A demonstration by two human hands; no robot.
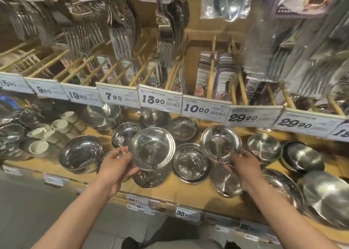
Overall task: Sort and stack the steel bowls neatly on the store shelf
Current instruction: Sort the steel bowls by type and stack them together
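Clearly each hand holds one bowl by its rim above the wooden shelf (181, 194): the left hand (115, 168) grips a wide steel bowl (152, 148), the right hand (240, 165) pinches a smaller bowl (221, 143). Match rim widths before nesting, and lower each level onto its stack, since polished, rounded steel slides easily.

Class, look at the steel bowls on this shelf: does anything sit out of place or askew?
Yes. One flat steel dish at the shelf's front edge lies upside down among upright bowls, just below the right hand.
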